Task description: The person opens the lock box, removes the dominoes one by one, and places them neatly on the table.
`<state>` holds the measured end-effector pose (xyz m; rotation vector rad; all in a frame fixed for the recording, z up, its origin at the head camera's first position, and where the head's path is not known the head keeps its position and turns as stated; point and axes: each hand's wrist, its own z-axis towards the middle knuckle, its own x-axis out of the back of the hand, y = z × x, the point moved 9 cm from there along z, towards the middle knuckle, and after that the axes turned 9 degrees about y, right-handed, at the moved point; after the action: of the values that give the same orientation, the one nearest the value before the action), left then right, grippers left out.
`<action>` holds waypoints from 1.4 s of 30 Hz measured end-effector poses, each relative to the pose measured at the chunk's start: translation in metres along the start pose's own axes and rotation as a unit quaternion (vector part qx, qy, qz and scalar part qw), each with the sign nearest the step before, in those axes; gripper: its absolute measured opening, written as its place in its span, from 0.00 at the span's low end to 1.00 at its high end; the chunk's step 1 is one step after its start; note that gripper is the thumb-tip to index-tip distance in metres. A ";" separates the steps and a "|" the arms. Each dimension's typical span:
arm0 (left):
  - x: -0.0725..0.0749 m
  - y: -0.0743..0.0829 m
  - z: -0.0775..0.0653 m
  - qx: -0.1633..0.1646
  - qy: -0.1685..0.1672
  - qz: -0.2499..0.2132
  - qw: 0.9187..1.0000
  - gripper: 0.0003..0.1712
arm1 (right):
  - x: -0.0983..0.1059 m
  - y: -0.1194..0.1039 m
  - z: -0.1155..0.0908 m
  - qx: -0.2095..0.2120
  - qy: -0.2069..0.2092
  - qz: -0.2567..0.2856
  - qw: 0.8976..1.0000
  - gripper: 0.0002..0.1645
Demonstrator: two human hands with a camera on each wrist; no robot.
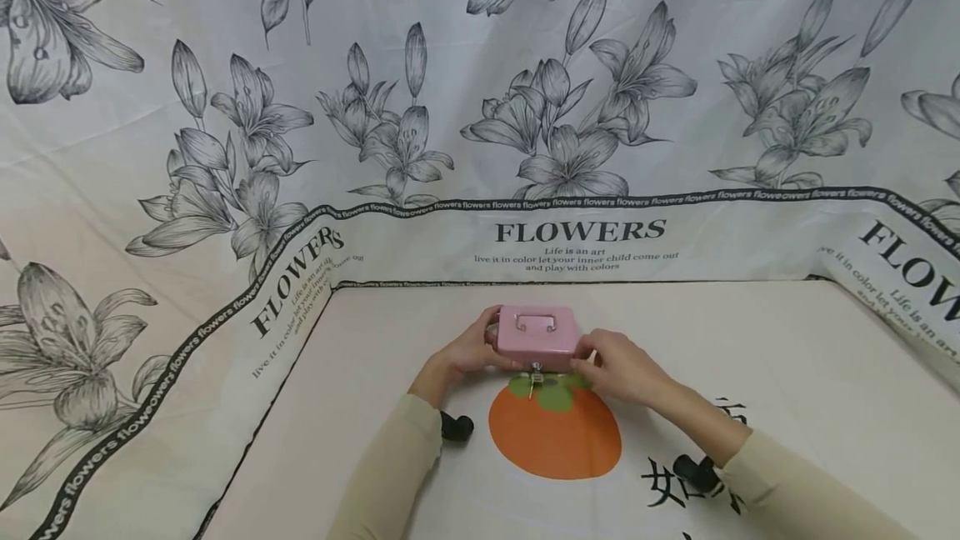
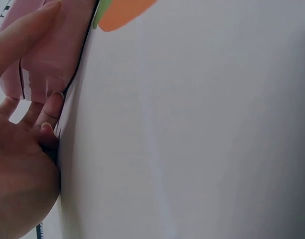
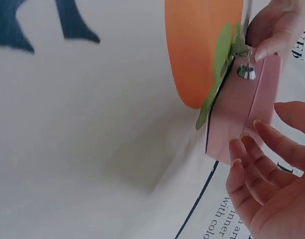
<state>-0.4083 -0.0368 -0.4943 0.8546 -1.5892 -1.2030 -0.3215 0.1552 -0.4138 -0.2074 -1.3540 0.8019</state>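
Observation:
A small pink cash box (image 1: pixel 551 348) with a folding metal handle (image 1: pixel 536 322) on its lid stands on the white cloth. Keys (image 1: pixel 537 378) hang from the lock on its front. My left hand (image 1: pixel 471 348) grips the box's left end, thumb across the front and the other fingers around the end, as the left wrist view shows. At the right end is my right hand (image 1: pixel 621 367), its fingers loosely bent. In the right wrist view its fingertips (image 3: pixel 235 144) lie against or very near the end by the lid seam; contact is unclear. The lid is down.
Just in front of the box, the cloth (image 1: pixel 390 482) carries an orange persimmon print (image 1: pixel 555 436) and black characters (image 1: pixel 663 482) to the right. Flower-printed fabric (image 1: pixel 570 107) rises behind and at both sides. Dark wrist devices (image 1: pixel 456 427) sit on both forearms.

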 end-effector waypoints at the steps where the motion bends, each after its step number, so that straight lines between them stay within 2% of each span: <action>1: -0.001 0.000 0.000 -0.001 -0.001 0.002 1.000 0.64 | 0.001 0.001 0.001 0.001 0.001 0.000 1.000 0.05; 5: -0.003 0.001 -0.001 -0.007 -0.005 0.009 1.000 0.63 | 0.004 0.005 0.006 0.025 0.013 0.003 1.000 0.09; 9: -0.003 0.003 -0.002 -0.014 -0.007 0.016 1.000 0.63 | 0.003 0.007 0.013 0.048 0.017 0.018 0.999 0.25; 13: -0.002 0.004 -0.001 -0.021 -0.007 0.025 0.999 0.63 | -0.003 0.012 0.018 0.041 0.000 0.034 0.999 0.44; 16: -0.001 0.005 0.001 -0.025 -0.007 0.026 0.999 0.62 | -0.008 0.017 0.022 0.026 -0.010 0.055 0.998 0.51; 23: -0.002 0.005 0.003 -0.028 -0.013 0.021 0.999 0.62 | -0.016 0.025 0.035 0.019 -0.022 0.115 0.993 0.56; 27: -0.002 0.005 0.004 -0.021 -0.012 0.018 1.000 0.63 | -0.019 0.032 0.039 0.000 -0.036 0.144 0.989 0.60; 35: -0.001 0.005 0.006 -0.026 -0.010 0.019 0.999 0.64 | -0.022 0.041 0.042 -0.030 -0.051 0.160 0.985 0.63; 42: -0.002 0.003 0.003 -0.024 -0.011 0.018 1.000 0.64 | -0.026 0.046 0.039 -0.050 -0.063 0.177 0.981 0.61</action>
<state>-0.4103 -0.0330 -0.4920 0.7827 -1.5804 -1.2236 -0.3756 0.1597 -0.4510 -0.4947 -1.5005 1.0588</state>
